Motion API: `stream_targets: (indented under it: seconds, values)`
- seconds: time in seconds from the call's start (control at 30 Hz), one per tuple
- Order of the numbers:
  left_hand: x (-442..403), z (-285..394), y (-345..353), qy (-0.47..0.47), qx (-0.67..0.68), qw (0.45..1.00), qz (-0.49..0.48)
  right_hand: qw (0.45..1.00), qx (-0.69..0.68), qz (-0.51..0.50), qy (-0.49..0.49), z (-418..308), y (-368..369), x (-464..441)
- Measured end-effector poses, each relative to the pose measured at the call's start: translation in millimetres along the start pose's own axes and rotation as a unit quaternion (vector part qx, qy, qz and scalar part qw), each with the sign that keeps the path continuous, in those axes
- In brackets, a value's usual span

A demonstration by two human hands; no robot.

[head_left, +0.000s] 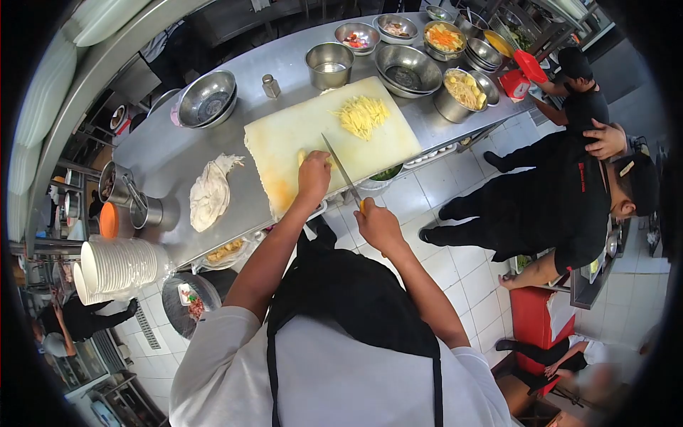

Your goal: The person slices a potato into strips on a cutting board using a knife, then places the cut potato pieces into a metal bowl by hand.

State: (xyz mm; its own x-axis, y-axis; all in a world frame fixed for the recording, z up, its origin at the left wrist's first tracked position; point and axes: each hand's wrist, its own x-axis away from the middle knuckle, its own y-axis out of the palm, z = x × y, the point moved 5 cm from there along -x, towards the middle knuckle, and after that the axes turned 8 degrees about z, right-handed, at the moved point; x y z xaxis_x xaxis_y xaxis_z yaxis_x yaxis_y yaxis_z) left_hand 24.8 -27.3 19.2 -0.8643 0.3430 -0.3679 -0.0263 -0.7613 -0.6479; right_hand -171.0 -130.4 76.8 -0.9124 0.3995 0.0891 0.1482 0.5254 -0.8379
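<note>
L hand (314, 176) curled over 1 yellow pc (302, 154) on 1 white board (274, 139); R hand (378, 226) closed round handle of 1 knife (339, 164), blade just beside L hand. 1 pile yellow strips (361, 117) on board's R, far side. 1 shaker (270, 86), 1 cloth (211, 192) on steel worktop (171, 160). Kitchen: white tile floor (445, 274), 2 ppl in black (541, 192) to R.

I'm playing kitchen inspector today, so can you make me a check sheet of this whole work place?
Surface: steel table; pale cutting board on it, with an orange stain at its near-left corner.
Job's things: knife; pile of yellow strips on the board.
Clutter: crumpled cloth, shaker, stack of white containers.
Hands: left hand holds a yellow piece on the board; right hand grips the knife.
Cables: nothing seen.
Surroundings: white tiled floor; co-worker in black at right.
</note>
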Motion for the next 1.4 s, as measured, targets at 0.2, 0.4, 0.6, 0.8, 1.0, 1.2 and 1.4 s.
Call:
stream_targets:
  seconds: [0.2, 0.4, 0.6, 0.8, 1.0, 1.2, 1.4]
  values:
    - [-1, 8, -3, 0.052, -0.01, 0.999, 0.007, 1.0, 0.015, -0.003, -0.014, -1, 1, -1]
    - [-3, 7, -2, 0.051, -0.011, 0.998, 0.016, 0.997, 0.062, -0.033, -0.028, -21, -18, -2]
    - [-4, 0, 3, 0.046, -0.007, 0.999, -0.003, 0.995, 0.074, -0.052, -0.04, -25, -4, -29]
    - [-7, -1, -2, 0.03, -0.003, 0.999, -0.012, 0.996, 0.068, -0.01, -0.059, -25, 42, -88]
    - [-4, -10, 2, 0.031, 0.017, 0.999, -0.013, 0.996, 0.054, -0.028, -0.067, -32, 22, -96]
    - [-3, -8, 1, 0.035, 0.0, 0.999, -0.019, 0.997, 0.049, -0.006, -0.061, -23, 47, -96]
    - [-6, -7, 0, 0.029, -0.009, 1.0, -0.004, 0.995, 0.062, -0.042, -0.066, -40, 16, -103]
